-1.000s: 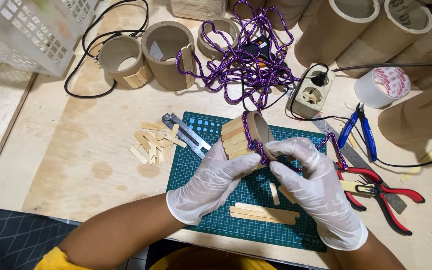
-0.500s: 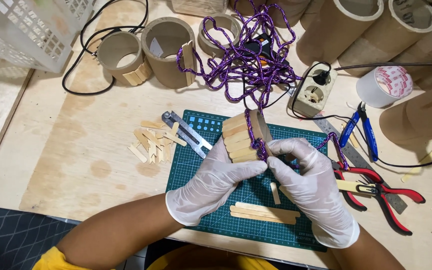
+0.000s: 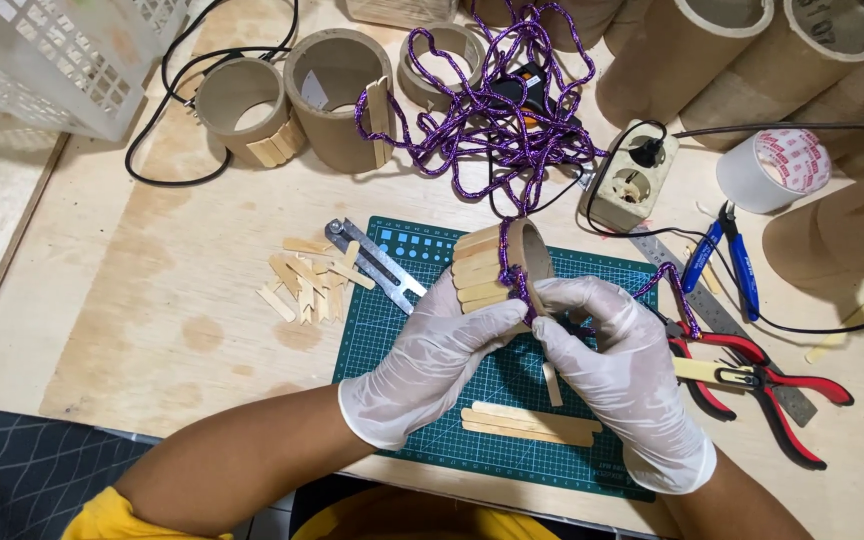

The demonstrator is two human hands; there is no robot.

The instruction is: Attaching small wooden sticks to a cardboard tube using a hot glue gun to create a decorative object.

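Holding a stick-covered cardboard tube (image 3: 500, 268) just above the green mat (image 3: 432, 420), left hand (image 3: 430, 362) clamped on its side, right hand (image 3: 620, 372) pinching purple cord (image 3: 512, 282) around it.

Bare surface (image 3: 142, 330) is being left open to the left of the green cutting mat (image 3: 422, 400), broken only by scattered wooden sticks (image 3: 307, 280) and a metal tool (image 3: 372, 262). Passage to the right is being blocked by red pliers (image 3: 752, 380), blue pliers (image 3: 727, 262) and a steel ruler (image 3: 722, 325). The far side is being crowded by tangled purple cord (image 3: 497, 110), a power socket (image 3: 632, 185), black cables and cardboard tubes (image 3: 337, 95).
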